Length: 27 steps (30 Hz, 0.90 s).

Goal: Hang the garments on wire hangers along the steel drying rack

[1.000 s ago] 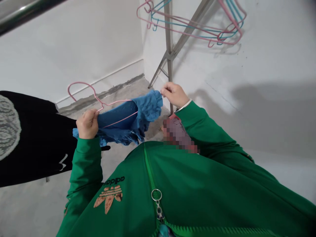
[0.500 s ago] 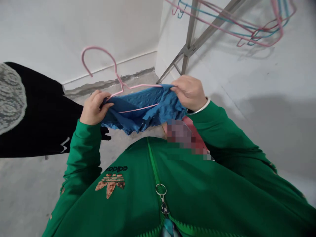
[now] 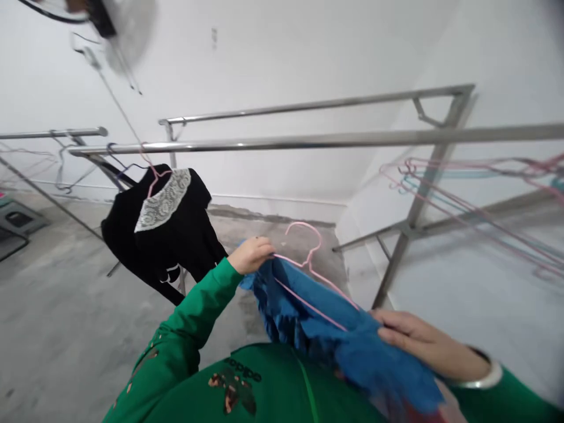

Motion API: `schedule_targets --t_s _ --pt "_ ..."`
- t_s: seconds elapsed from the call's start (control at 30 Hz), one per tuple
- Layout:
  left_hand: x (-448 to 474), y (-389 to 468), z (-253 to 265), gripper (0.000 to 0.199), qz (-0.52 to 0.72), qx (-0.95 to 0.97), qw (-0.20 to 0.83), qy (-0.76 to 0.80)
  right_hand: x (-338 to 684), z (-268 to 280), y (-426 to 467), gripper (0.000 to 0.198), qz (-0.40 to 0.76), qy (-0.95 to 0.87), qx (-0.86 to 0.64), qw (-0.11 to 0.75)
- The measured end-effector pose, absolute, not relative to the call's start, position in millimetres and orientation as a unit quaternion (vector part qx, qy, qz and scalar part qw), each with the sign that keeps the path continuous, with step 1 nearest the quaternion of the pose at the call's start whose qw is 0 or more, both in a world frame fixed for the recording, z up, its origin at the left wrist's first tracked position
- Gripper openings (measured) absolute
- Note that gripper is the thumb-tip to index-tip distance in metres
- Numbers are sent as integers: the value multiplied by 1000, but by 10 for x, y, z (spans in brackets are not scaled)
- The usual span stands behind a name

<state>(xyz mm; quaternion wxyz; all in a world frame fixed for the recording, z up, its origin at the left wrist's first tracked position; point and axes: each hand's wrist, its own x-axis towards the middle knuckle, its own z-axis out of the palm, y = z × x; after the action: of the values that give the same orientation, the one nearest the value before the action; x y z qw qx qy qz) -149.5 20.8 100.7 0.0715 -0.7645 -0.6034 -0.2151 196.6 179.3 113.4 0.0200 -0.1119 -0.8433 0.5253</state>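
Observation:
A blue garment (image 3: 304,317) hangs on a pink clothes hanger (image 3: 310,258) in front of my green jacket. The hanger's hook points up and away from me, and its lower bar shows inside the garment's opening. My left hand (image 3: 252,255) is closed, pinching the garment's left shoulder and the hanger's end. On the right, my right hand (image 3: 423,343), with a white bracelet at the wrist, grips the other shoulder between thumb and fingers. The lower part of the garment is blurred and falls against my front.
A metal drying rack (image 3: 282,143) spans ahead. A black garment with a lace collar (image 3: 165,202) hangs at its left. Several pink and blue hangers (image 3: 467,170) hang at the right. A fan (image 3: 103,23) is at upper left, a grey stool (image 3: 20,217) at far left.
My view has lifted, bringing the rack's rails into sight. The blue garment and hanger now slant down to the right, with my right hand lower than my left. Both hands keep their hold.

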Motion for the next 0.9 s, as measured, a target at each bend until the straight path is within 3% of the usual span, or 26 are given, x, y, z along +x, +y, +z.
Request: schedule_targets --t_s 0.1,0.23,0.37,0.57,0.9 --pt "-1566 74 972 30 -244 -720 110 -641 1850 1105 1639 37 636 -751 -174 20" --pt "-1572 -323 887 26 -360 -558 211 -717 1457 1132 1472 32 689 -695 -189 81" --pt "-1427 -734 604 16 -440 -452 234 -739 898 1170 1376 33 649 -740 -105 140" --pt "-1159 -1104 92 13 -437 -464 176 -750 -54 1172 1181 40 603 -753 -45 257" --pt "-1170 -1564 -22 17 -396 -451 133 -789 -1220 1315 736 32 506 -791 -7 344"
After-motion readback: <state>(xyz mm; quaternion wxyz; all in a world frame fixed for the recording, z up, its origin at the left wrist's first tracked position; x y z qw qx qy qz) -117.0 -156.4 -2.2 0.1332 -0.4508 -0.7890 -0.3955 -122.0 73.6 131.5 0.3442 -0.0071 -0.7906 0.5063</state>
